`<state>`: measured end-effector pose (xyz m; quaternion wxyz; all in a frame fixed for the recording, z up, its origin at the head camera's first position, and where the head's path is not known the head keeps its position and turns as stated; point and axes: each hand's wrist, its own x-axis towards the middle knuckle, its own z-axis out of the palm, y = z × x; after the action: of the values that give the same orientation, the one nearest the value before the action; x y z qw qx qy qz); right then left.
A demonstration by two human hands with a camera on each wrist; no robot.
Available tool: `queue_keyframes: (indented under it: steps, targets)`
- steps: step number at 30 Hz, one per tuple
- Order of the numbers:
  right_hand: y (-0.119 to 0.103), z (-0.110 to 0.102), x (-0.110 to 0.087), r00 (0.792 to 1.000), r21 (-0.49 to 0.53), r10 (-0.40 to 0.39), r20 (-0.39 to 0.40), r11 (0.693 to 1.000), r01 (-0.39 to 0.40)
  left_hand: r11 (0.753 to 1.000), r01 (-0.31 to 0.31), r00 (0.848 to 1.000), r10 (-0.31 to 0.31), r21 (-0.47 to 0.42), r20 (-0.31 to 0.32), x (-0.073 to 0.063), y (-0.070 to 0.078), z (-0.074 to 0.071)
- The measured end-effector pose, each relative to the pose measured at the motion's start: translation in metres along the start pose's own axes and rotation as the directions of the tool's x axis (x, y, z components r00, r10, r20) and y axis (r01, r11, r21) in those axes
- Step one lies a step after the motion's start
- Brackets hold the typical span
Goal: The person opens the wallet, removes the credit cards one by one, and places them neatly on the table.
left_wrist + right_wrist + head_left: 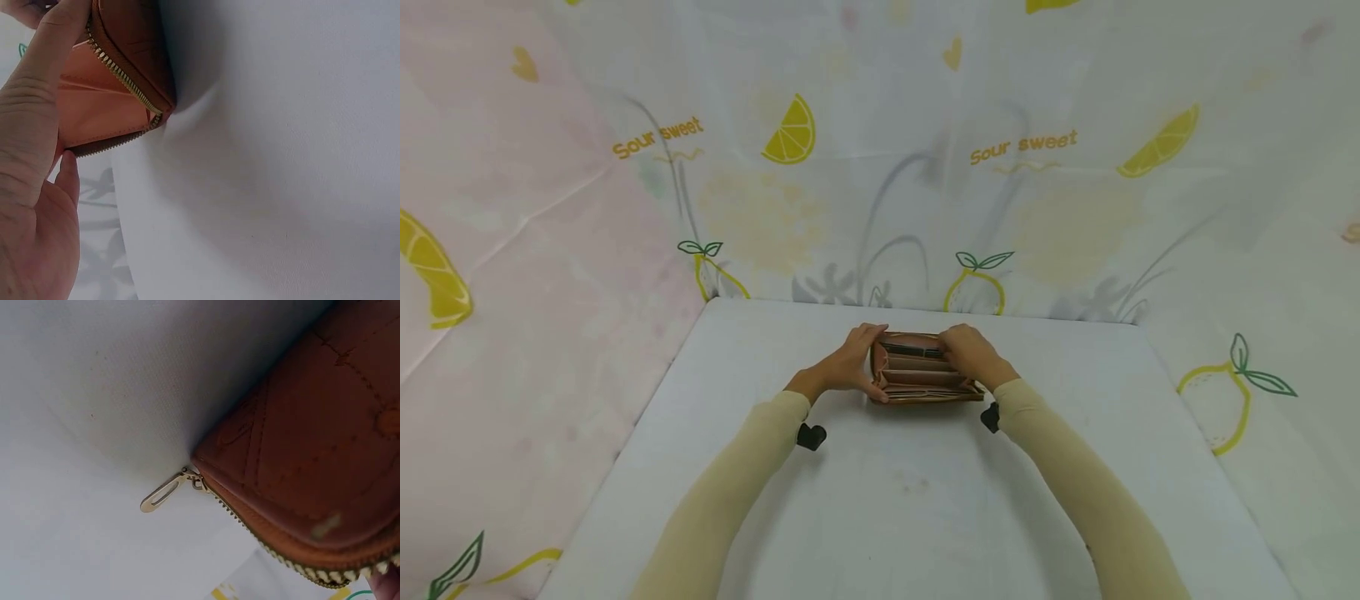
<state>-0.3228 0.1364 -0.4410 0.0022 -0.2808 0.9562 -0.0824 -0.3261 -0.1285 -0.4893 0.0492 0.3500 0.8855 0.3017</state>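
A brown zip-around wallet point(925, 386) stands unzipped on the white table, its pleated compartments facing up. My left hand point(848, 362) grips its left end, thumb on the near side and fingers on the far side, spreading the mouth. The gold zip teeth point(128, 78) and a tan inner gusset show in the left wrist view. At the far right edge, my right hand point(976, 356) holds the wallet with bent fingers, beside a dark card-like strip point(904, 350) in the rear pocket; its fingertips are hidden. A metal zip pull point(164, 492) hangs from the wallet's corner.
The white table point(895, 517) extends around the wallet. Behind it and at both sides hang pale cloths point(865, 200) with lemon prints. A dark wrist device point(811, 437) shows at the left cuff and another dark device point(991, 417) at the right.
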Motion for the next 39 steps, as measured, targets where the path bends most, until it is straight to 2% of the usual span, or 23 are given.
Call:
queue_keyframes:
  steps: [8,16,19,23,25,28,31,35,39]
  targets:
    - [0.006,0.003,0.0,1.0,0.017,-0.015,0.018,1.0,0.015,1.0,-0.029,1.0,0.029,0.01,-0.007,0.0,0.0,0.002]
    - [0.006,-0.001,-0.005,0.999,0.056,-0.032,0.005,0.998,0.032,1.0,-0.024,1.0,0.024,0.014,0.018,-0.001,0.002,0.002]
    - [0.001,-0.002,-0.005,0.999,-0.051,-0.05,-0.009,0.997,0.05,0.999,-0.02,1.0,0.02,0.025,0.016,-0.001,0.003,0.001]
    - [-0.004,-0.003,-0.003,0.997,-0.197,-0.081,-0.015,0.977,0.077,0.999,-0.026,1.0,0.026,0.036,0.005,0.0,0.004,0.0]
    - [-0.005,-0.007,-0.003,0.996,-0.187,-0.08,-0.025,0.98,0.074,0.999,-0.034,0.999,0.033,0.042,0.009,0.001,0.004,0.0]
    - [-0.004,-0.017,-0.004,0.996,-0.098,-0.074,-0.045,0.993,0.069,0.998,-0.043,0.999,0.042,0.037,0.014,0.001,0.005,-0.001]
    - [-0.001,-0.032,-0.007,0.995,0.048,-0.061,-0.084,0.997,0.065,0.999,-0.037,0.999,0.036,0.033,0.018,0.002,0.005,-0.002]
    - [0.01,-0.048,-0.01,0.989,0.226,0.005,-0.151,0.974,0.029,0.999,-0.027,0.999,0.026,0.041,0.023,0.002,0.006,-0.003]
    - [0.029,-0.057,-0.017,0.975,0.356,0.127,-0.183,0.933,-0.054,0.999,-0.022,1.0,0.021,0.044,0.024,0.001,0.008,-0.003]
